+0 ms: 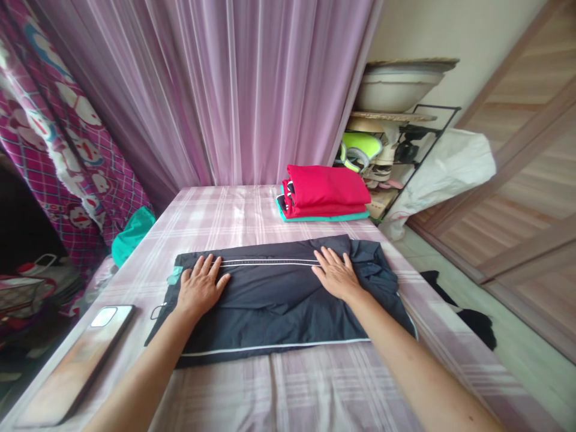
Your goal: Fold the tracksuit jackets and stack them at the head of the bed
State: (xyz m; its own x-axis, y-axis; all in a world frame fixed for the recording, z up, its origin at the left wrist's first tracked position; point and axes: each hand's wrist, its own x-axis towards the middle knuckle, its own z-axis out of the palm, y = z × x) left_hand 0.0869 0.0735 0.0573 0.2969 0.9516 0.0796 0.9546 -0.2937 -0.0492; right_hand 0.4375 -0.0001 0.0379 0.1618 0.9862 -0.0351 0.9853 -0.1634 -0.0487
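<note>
A dark navy garment with white piping point(270, 300) lies folded flat across the table in front of me. My left hand point(201, 285) rests palm down on its left part, fingers spread, close to a small teal patch point(174, 275) at the edge. On the right part, my right hand point(336, 273) also presses flat with its fingers apart, near the double white stripe. The cloth is bunched and wrinkled beyond the right hand. Behind it sits a stack of folded red and teal clothes point(328, 191).
A phone point(76, 366) lies on the checked tablecloth point(216, 216) at the left. Purple curtains point(252, 90) hang behind the table. To the right stand a rack point(432, 144) with basins point(400, 87), a white sack point(454, 168) and a wooden door point(517, 198). Teal cloth point(132, 236) hangs at the left edge.
</note>
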